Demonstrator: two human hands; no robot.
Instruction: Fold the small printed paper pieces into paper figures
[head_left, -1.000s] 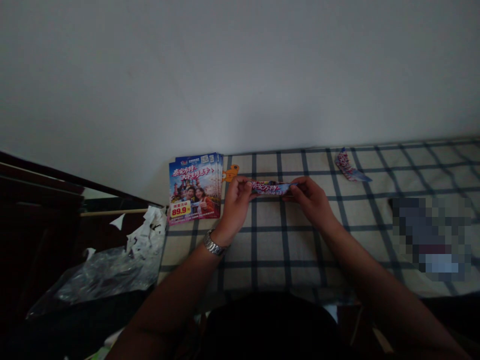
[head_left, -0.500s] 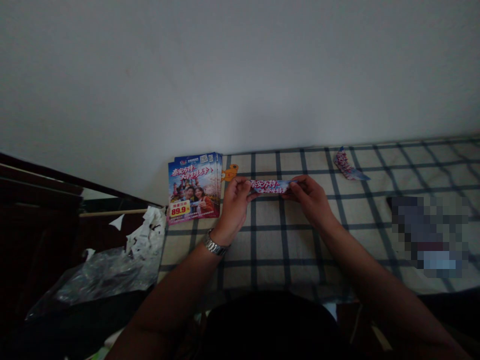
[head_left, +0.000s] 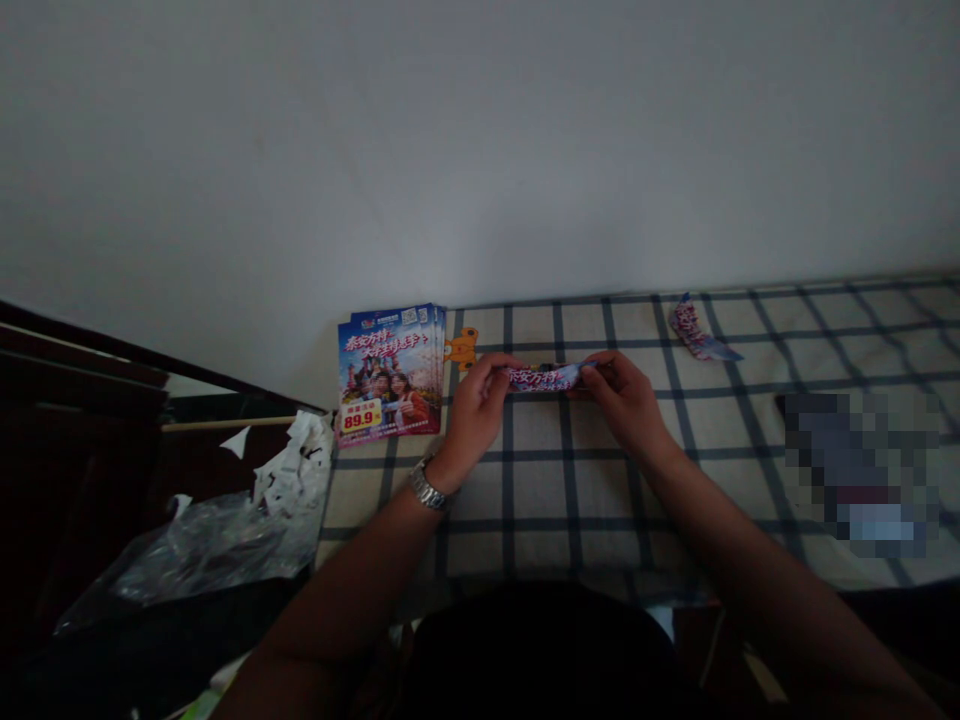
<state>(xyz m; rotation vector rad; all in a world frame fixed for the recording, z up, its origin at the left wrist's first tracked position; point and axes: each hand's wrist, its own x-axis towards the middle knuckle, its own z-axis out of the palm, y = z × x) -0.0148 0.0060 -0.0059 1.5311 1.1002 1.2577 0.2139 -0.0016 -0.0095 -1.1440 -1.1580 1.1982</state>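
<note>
A folded paper flyer point(head_left: 541, 378), blue and pink with white lettering, is stretched as a narrow strip between my hands above the checked cloth. My left hand point(head_left: 482, 400), a metal watch point(head_left: 427, 486) on its wrist, pinches the strip's left end. The right end is pinched by my right hand point(head_left: 624, 395), thumb on top. Left of my hands lies a stack of printed flyers point(head_left: 390, 375) with matching lettering. At the back right, a folded piece of the same printed paper point(head_left: 697, 330) rests on the cloth.
The table point(head_left: 540, 500) wears a checked cloth and meets a plain wall point(head_left: 480, 150) behind. An orange bear figure point(head_left: 461, 348) shows beside the stack. A blurred-out dark object point(head_left: 847, 465) lies at right. Crumpled clear plastic point(head_left: 202, 550) and torn white paper point(head_left: 300, 460) are at lower left.
The strip between my hands has become narrower and bowed, its middle sagging slightly. My left hand has shifted a little to the right; my right hand is nearly unmoved.
</note>
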